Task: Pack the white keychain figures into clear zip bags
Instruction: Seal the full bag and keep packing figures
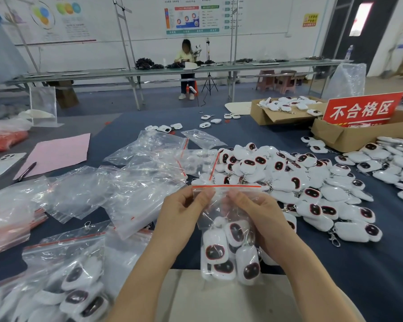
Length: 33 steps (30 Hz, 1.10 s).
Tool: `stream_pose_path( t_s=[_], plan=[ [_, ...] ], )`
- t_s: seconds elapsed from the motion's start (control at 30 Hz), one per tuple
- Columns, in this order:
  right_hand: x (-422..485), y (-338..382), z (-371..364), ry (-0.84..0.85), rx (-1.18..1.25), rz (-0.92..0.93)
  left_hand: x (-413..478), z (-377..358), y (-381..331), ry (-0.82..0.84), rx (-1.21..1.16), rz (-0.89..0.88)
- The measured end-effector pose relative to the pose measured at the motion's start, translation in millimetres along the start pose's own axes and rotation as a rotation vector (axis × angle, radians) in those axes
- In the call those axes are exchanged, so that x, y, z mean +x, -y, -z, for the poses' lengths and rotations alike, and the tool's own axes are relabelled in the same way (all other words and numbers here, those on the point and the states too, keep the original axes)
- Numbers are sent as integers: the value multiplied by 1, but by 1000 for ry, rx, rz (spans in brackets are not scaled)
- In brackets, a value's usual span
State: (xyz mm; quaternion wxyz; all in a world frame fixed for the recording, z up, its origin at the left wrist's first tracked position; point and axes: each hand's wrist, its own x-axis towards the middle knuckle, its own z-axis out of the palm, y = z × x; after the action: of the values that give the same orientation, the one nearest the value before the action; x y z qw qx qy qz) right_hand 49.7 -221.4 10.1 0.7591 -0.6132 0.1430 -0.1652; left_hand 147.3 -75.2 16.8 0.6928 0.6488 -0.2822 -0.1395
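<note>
Nearest, the left hand [184, 205] and right hand [254, 210] hold a clear zip bag [219, 213] between them. Each pinches its top just under the red zip strip, left hand at the left, right hand at the right. White keychain figures [228, 254] fill the bag's bottom, hanging below the fingers. Packed bags [75, 282] lie lower left on the blue table [370, 263], with empty bags [135, 182] beyond them. A heap of loose figures [289, 173] lies just beyond the right hand, with cardboard boxes [349, 138] farther back.

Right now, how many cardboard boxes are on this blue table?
2. The far cardboard box, at the right, holds white keychain figures; the near cardboard box, at the right edge, holds a red sign. More may sit out of view.
</note>
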Motion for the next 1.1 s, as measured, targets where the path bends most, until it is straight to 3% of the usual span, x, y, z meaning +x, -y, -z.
stream_pose_path(
  t_s=[0.17, 1.1],
  plan=[
    [1, -3, -1, 3, 20, -30, 2, 8, 0, 50, 5, 71],
    [-1, -2, -8, 45, 93, 4, 0, 3, 2, 20, 21, 20]
  ],
)
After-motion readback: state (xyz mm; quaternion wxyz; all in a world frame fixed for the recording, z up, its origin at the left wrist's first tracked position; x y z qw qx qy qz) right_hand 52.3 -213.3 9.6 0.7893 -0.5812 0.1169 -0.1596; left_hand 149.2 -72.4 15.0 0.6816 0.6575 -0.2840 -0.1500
